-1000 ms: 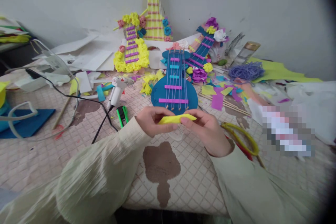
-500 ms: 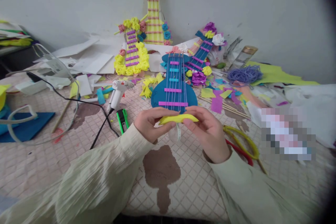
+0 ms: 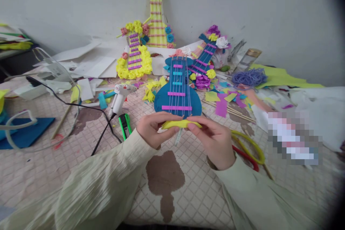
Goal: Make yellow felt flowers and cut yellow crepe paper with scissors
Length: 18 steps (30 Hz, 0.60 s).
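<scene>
My left hand (image 3: 155, 127) and my right hand (image 3: 212, 136) pinch the two ends of a yellow crepe paper strip (image 3: 180, 124) between thumbs and fingers. The strip is folded and runs level between them. Just beyond it lies a blue paper guitar (image 3: 192, 102) with purple and light-blue bars and thin strings; my fingers and the strip cover its near edge. A narrow pale strip (image 3: 178, 137) shows below the yellow paper. Left of my hands are a green utility knife (image 3: 125, 125) and a white glue gun (image 3: 118, 100).
Decorated paper guitars (image 3: 135, 54) stand along the wall. To the right lie red-handled scissors (image 3: 245, 158), a yellow roll of tape (image 3: 254, 143), wooden sticks (image 3: 234, 111) and purple yarn (image 3: 249, 76). A black cord (image 3: 78, 105) crosses the left side. Another person's arm (image 3: 254, 97) rests at the right.
The yellow paper between my fingers has turned slightly and looks narrower. My right fingers have closed in a little toward the left; the whole view has shifted slightly.
</scene>
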Tool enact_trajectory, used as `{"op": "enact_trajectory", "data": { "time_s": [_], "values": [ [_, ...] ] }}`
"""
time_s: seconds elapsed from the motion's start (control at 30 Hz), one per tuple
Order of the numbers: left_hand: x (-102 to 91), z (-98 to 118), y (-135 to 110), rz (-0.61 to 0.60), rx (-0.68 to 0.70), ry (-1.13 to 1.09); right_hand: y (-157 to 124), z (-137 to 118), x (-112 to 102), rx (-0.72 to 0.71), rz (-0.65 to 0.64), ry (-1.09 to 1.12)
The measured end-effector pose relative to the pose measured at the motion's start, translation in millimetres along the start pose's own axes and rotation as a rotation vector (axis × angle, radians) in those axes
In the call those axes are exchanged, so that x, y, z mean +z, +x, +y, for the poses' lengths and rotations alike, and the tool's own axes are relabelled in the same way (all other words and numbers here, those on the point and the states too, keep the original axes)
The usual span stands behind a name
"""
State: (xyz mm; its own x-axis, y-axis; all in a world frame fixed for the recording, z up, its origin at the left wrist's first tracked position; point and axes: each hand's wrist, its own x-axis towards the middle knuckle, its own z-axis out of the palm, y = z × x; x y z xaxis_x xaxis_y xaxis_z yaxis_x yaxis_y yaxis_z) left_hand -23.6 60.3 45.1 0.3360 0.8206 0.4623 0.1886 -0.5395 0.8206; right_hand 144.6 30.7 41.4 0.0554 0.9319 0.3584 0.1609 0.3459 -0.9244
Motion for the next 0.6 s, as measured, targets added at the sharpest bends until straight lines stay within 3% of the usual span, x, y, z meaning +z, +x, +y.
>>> {"op": "enact_trajectory", "data": {
  "time_s": [0.4, 0.6],
  "values": [
    [4.1, 4.3, -1.8, -0.025, -0.181, -0.081, -1.0, 0.2, 0.6, -0.018, -0.021, -0.094],
    [3.3, 3.2, -0.4, -0.058, -0.152, 0.020, -3.0, 1.3, 3.0, -0.096, -0.105, -0.157]
  ]
}}
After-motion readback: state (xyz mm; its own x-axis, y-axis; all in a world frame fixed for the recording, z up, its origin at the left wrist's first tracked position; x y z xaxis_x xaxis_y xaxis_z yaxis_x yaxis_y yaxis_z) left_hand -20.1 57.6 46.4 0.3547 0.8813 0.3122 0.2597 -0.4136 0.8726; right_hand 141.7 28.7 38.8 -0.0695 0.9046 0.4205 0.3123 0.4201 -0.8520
